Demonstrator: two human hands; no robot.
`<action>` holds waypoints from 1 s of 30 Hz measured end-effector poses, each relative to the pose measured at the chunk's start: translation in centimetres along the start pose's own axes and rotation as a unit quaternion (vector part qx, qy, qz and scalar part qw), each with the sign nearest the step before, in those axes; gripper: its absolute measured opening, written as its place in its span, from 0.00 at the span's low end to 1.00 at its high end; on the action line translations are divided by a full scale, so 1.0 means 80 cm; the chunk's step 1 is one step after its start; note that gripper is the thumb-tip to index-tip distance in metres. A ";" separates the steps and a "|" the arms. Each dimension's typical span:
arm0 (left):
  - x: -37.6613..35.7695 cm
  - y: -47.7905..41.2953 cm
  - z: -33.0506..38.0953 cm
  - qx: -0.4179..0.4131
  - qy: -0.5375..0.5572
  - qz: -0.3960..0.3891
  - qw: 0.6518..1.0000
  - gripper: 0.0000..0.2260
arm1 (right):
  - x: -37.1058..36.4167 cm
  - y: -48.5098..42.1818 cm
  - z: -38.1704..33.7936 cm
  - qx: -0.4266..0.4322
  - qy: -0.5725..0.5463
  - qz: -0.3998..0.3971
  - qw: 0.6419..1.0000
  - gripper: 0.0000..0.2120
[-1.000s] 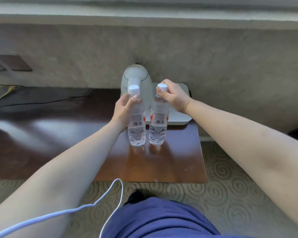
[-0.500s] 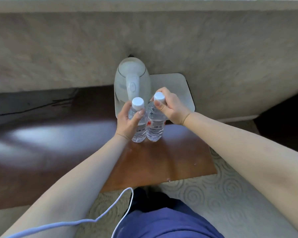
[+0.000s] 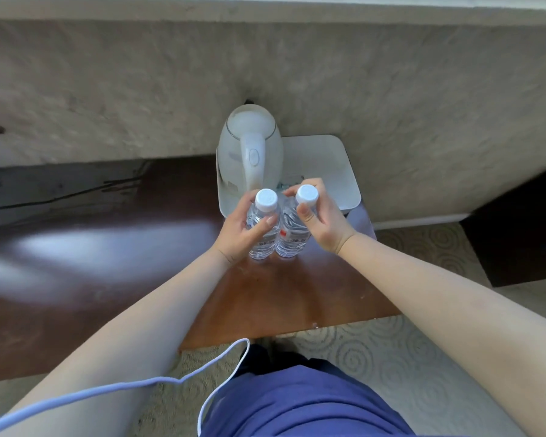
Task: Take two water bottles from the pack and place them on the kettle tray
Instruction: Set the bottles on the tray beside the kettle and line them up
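Note:
Two clear water bottles with white caps stand side by side, touching, on the brown table just in front of the white kettle tray (image 3: 334, 165). My left hand (image 3: 238, 233) is wrapped around the left bottle (image 3: 264, 228). My right hand (image 3: 323, 220) grips the right bottle (image 3: 292, 234) near its neck. A white electric kettle (image 3: 249, 152) fills the left half of the tray; the right half is bare. No bottle pack is in view.
The brown wooden table (image 3: 281, 298) ends at a front edge near my lap and a right edge by the patterned carpet (image 3: 391, 357). A textured wall (image 3: 391, 99) rises right behind the tray. A white cord (image 3: 171, 380) hangs across my left forearm.
The camera has tilted down and closed in, so I see the bottles more from above. Both hands keep their grip; the bottles stay together just in front of the tray.

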State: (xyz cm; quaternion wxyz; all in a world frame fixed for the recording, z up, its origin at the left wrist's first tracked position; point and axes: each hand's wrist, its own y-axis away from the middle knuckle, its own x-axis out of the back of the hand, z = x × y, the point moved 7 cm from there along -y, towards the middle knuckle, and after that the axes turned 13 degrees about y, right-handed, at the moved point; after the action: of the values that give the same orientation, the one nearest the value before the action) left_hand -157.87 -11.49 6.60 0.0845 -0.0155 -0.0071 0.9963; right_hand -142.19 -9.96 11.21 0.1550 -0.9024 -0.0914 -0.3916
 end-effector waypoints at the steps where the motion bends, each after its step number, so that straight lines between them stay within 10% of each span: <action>1: 0.000 0.001 0.001 0.004 -0.003 -0.009 1.000 0.17 | 0.000 0.001 0.000 0.002 0.000 0.002 1.000 0.38; 30: 0.012 0.000 0.032 0.059 -0.025 -0.106 0.992 0.45 | 0.008 0.028 0.023 -0.072 -0.022 -0.115 0.990 0.41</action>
State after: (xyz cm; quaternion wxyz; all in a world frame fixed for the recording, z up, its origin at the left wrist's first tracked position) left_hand -158.88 -11.32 9.15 0.1903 0.0151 0.0483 0.9804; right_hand -139.91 -11.36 10.03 0.0411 -0.9029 -0.1695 -0.3928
